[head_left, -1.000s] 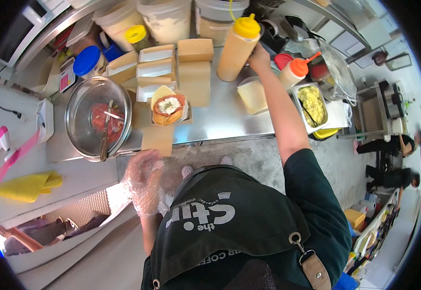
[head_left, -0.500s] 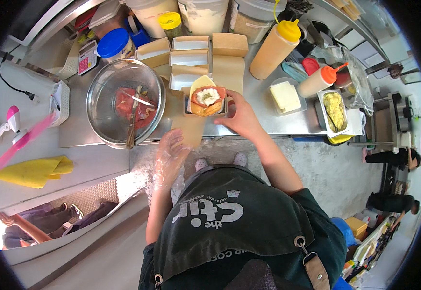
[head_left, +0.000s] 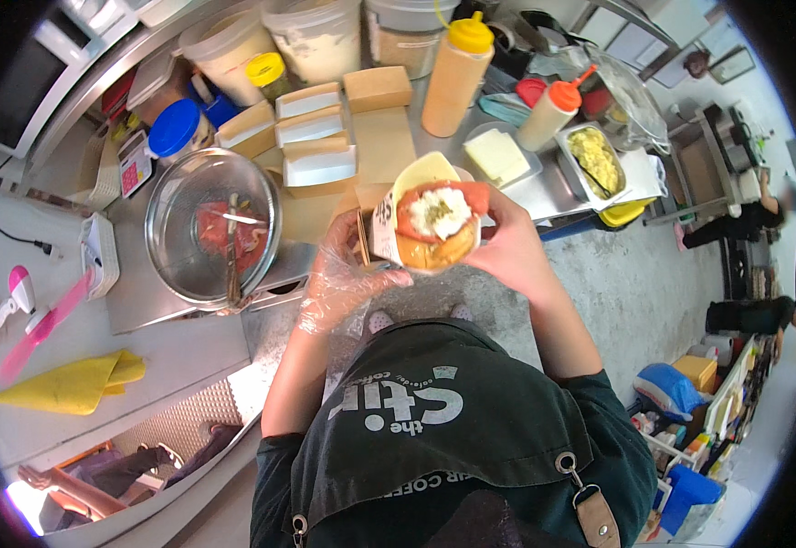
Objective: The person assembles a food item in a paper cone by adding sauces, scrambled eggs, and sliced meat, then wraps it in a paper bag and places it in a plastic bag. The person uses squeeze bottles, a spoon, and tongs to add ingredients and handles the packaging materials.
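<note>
Between my two hands is an open cardboard box (head_left: 382, 239) with a sandwich (head_left: 434, 219) standing in it. The sandwich shows browned bread, a pale yellow slice, a pinkish-red slice and white cream sprinkled with green bits. My left hand (head_left: 332, 290), in a clear plastic glove, is closed on the box's left side, thumb below the front. My bare right hand (head_left: 518, 245) grips the right side; its fingertips are partly hidden behind the box. The box is held off the counter, above its front edge.
A steel bowl (head_left: 162, 260) with red slices and a knife (head_left: 231, 247) stands left. Behind are cardboard boxes (head_left: 320, 170), tubs and squeeze bottles (head_left: 457, 78). To the right are a tray of pale slices (head_left: 496, 157) and a pan of yellow food (head_left: 596, 160). People stand far right.
The boxed sandwich has been lifted off the counter and brought nearer to me. My left hand, earlier apart from the box's body with fingers extended, now grips its side. The view has shifted.
</note>
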`<state>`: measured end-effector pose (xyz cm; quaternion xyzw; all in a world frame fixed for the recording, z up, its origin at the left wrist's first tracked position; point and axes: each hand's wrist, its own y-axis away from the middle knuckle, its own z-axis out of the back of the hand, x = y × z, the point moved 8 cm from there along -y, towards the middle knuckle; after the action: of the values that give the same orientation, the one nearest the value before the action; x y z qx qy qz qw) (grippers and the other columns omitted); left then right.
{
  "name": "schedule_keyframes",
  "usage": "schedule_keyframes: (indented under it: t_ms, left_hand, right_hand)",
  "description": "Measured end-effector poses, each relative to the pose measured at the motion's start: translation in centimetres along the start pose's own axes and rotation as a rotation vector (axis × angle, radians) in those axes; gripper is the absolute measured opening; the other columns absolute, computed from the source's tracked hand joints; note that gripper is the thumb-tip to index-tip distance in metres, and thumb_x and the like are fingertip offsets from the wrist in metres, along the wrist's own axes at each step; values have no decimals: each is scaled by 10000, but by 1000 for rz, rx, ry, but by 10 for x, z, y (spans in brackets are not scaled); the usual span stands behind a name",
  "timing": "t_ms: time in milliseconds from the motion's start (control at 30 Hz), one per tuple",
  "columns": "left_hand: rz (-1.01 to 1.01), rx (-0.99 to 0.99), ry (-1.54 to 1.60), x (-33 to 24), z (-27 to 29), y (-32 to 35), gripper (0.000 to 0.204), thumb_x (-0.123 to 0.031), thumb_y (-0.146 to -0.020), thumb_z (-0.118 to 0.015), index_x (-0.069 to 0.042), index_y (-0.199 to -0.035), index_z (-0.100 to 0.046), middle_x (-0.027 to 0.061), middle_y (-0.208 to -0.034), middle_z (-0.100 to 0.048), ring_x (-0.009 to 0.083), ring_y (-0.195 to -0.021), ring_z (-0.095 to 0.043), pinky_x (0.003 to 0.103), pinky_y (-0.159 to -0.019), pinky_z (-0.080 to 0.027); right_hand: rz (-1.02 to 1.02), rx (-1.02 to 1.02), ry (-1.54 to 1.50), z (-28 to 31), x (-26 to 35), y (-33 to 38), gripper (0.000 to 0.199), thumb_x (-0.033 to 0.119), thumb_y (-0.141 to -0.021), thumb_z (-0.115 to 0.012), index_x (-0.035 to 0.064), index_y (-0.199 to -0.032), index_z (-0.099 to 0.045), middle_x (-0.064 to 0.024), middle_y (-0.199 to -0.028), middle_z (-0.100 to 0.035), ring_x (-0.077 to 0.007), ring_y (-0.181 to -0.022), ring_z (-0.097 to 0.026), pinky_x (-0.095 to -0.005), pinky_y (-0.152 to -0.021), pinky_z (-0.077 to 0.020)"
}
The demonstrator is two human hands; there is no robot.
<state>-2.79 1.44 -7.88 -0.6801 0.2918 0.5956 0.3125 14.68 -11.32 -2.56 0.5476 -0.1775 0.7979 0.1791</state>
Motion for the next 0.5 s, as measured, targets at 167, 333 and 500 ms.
schedule_keyframes:
  t_ms: [167, 333, 500]
  left_hand:
    - [118, 111, 68, -13, -54, 5, 647, 11, -627, -850, 24, -1217, -587, 53, -1157, -665, 114, -1055, -606, 294, -964, -494]
    - [132, 186, 127, -16, -111, 20, 572, -19, -634, -885, 5, -1151, -640, 40, -1167, -670, 115, -1065, -618, 295, -965, -495]
    - [102, 239, -101, -15, -161, 39, 601, -19, -607, -882, -11, -1166, -663, 69, -1105, -690, 140, -1034, -638, 315, -948, -497]
  right_hand:
    - [-6, -16, -74, 44, 0, 47, 693, 189, -652, -929, 17, -1241, -606, -110, -1180, -670, -184, -1064, -659, -313, -848, -549]
    - [-446, 337, -611, 73, -49, 70, 1190, 911, -829, -326, -72, -1496, -400, -222, -1524, -454, -312, -1399, -451, -451, -1148, -357]
    - [-824, 342, -905, 69, -72, 69, 1027, 813, -905, -393, -86, -1388, -510, -235, -1401, -564, -312, -1295, -553, -433, -1104, -429]
